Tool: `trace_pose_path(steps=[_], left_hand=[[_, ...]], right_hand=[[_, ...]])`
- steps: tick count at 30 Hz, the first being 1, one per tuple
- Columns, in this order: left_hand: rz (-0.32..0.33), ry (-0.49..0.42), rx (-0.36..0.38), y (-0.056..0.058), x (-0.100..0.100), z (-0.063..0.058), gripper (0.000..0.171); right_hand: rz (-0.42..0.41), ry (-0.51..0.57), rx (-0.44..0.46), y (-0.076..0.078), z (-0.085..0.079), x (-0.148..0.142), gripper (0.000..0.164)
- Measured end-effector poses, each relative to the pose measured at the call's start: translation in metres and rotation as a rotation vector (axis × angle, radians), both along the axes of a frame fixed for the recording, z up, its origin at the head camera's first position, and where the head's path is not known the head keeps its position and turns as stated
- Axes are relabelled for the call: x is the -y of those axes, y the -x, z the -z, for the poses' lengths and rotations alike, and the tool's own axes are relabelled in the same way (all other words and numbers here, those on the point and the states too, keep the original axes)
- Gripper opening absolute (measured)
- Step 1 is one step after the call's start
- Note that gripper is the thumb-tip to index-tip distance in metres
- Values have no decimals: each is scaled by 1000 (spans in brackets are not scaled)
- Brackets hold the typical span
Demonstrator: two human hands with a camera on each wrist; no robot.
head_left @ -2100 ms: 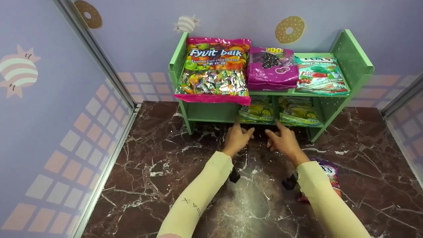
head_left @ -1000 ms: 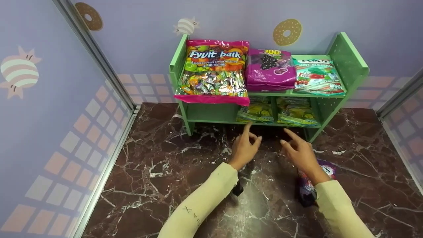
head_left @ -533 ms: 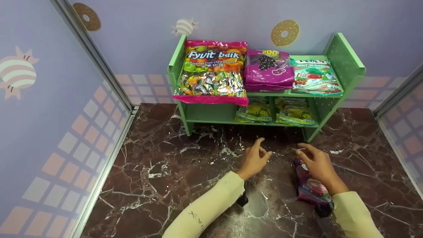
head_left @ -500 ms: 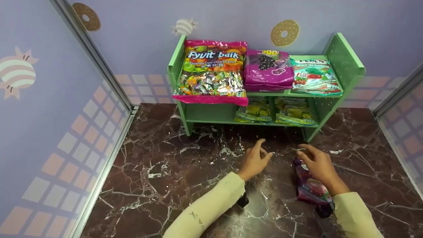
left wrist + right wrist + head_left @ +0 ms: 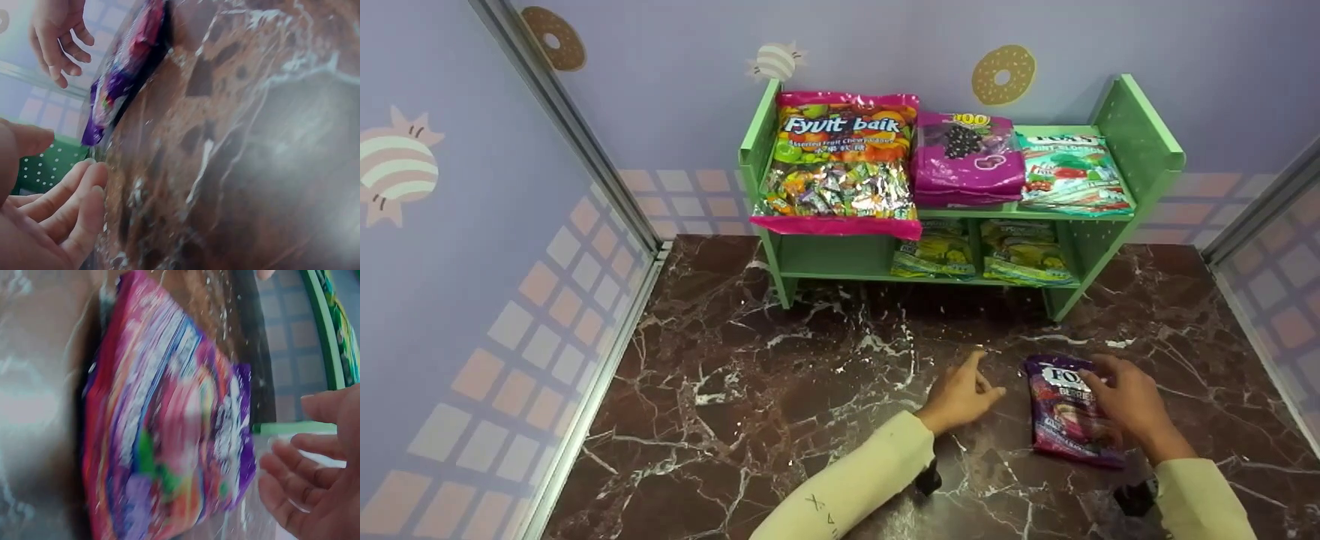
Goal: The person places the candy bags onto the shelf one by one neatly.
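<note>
A purple bag of Fox's berries candy (image 5: 1069,420) lies flat on the dark marbled surface, right of centre. My right hand (image 5: 1132,397) hovers over the bag's right edge in the head view, fingers loosely bent. In the right wrist view the bag (image 5: 174,422) fills the middle, and the right hand (image 5: 315,467) has its fingers spread apart from it. Left of the bag is my left hand (image 5: 960,394), its fingers relaxed and holding nothing. The left wrist view shows that hand (image 5: 56,208) with the candy bag (image 5: 126,79) beyond its fingertips.
A green two-tier shelf (image 5: 840,259) stands against the back wall. Its top bears a Fyvit baik bag (image 5: 840,161), a purple grape-print bag (image 5: 971,161) and a mint candy bag (image 5: 1072,176). Yellow bags (image 5: 1027,255) sit below. Patterned walls (image 5: 510,300) flank the surface.
Both hands have drawn back from the lower shelf's front edge toward the near right. The right hand has come to the purple bag, now largely uncovered. The shelf's bags stay in place.
</note>
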State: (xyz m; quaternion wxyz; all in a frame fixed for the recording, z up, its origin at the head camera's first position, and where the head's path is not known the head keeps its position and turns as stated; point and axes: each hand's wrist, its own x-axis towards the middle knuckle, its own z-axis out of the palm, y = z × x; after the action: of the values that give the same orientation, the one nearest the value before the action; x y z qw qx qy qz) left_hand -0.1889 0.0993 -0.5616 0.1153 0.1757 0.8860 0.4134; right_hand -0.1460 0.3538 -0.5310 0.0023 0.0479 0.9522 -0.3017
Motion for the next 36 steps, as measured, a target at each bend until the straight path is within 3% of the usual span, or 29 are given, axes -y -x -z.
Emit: trace_pose_path(steps=[9, 15, 28, 36], left_hand=[[42, 107, 52, -14, -15, 10, 69], [45, 105, 126, -18, -24, 13, 75], [80, 103, 103, -24, -37, 16, 68], [71, 54, 144, -22, -36, 20, 71]], right_hand=[[35, -37, 190, -18, 16, -25, 71], [38, -50, 304, -22, 24, -29, 88], [38, -35, 295, -31, 29, -27, 87], [27, -5, 258, -32, 33, -17, 83]])
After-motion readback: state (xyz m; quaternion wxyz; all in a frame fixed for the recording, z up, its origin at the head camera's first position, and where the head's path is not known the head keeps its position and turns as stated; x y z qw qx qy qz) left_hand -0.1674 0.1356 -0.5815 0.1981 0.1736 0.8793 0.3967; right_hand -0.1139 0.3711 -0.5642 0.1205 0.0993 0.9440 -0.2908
